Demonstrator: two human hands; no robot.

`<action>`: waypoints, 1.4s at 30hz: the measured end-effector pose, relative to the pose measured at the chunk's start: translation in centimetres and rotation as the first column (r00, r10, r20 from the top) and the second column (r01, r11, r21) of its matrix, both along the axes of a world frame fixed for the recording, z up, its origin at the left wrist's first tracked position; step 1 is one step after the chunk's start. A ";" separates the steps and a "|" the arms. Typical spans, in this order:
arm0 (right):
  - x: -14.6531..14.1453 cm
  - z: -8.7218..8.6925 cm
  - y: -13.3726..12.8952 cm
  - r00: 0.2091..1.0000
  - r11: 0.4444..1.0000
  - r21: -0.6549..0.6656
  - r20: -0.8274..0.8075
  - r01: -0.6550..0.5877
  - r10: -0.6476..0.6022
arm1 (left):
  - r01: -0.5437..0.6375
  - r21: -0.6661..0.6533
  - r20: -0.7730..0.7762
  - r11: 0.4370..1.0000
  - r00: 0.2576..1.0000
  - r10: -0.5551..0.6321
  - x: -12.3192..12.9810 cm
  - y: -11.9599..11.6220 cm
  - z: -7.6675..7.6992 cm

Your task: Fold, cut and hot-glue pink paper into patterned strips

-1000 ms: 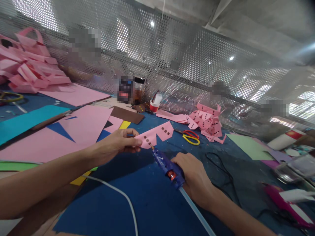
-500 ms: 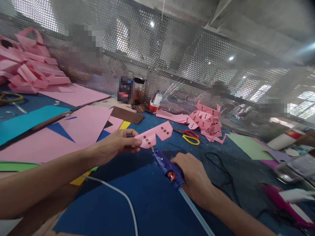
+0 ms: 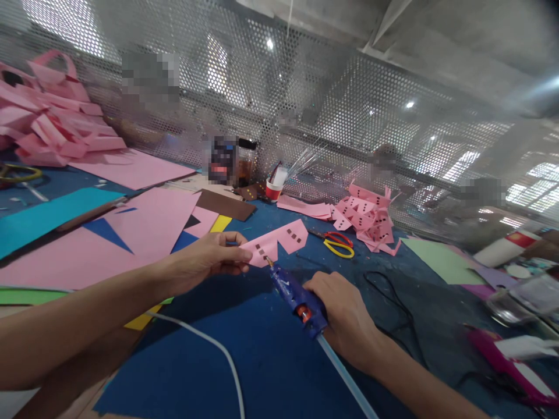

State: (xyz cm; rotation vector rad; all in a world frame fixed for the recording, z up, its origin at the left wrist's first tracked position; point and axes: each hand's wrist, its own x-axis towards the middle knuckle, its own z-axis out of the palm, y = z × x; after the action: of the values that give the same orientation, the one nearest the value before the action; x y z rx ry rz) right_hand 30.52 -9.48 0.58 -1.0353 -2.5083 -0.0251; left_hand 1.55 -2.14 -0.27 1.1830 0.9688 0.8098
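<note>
Pink cutout [image 3: 271, 239] is jutting from pinching left hand [image 3: 213, 254]. Right hand [image 3: 343, 305] is gripping glue gun [image 3: 290, 291], nozzle [image 3: 270, 262] near cutout's edge, blue surface [image 3: 275, 355] showing below.

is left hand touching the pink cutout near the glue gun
Touching. The head view shows the left hand pinching one end of the pink cutout.

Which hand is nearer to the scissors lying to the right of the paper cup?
Right. The right hand is just below the scissors in view; the left hand is farther away, to their left.
</note>
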 end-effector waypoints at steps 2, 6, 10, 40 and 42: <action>0.0 0.0 0.0 1.000 1.000 -0.001 0.001 -0.001 0.001 | -0.007 0.000 0.011 1.000 1.000 0.007 0.0 0.1 -0.1; 0.0 -0.1 0.0 1.000 1.000 -0.002 0.004 -0.001 0.001 | -0.018 -0.014 0.033 1.000 0.999 0.019 0.0 0.1 -0.1; 0.0 -0.2 0.0 1.000 1.000 -0.022 0.012 -0.004 0.004 | 0.005 -0.027 0.036 1.000 0.999 -0.004 0.0 -0.1 0.2; -0.2 -0.6 0.0 1.000 1.000 -0.010 0.007 -0.015 0.015 | -0.012 0.026 0.012 1.000 1.000 0.012 0.2 0.2 -0.2; -0.1 -0.7 0.1 1.000 1.000 -0.003 0.008 -0.014 0.014 | -0.012 0.030 0.010 0.999 1.000 0.012 0.2 0.2 -0.3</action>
State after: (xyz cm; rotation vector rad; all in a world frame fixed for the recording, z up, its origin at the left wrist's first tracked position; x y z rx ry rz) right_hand 30.38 -9.41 -0.13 -1.0211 -2.5237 -0.0214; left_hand 1.74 -1.93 -0.56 1.1986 0.9591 0.8413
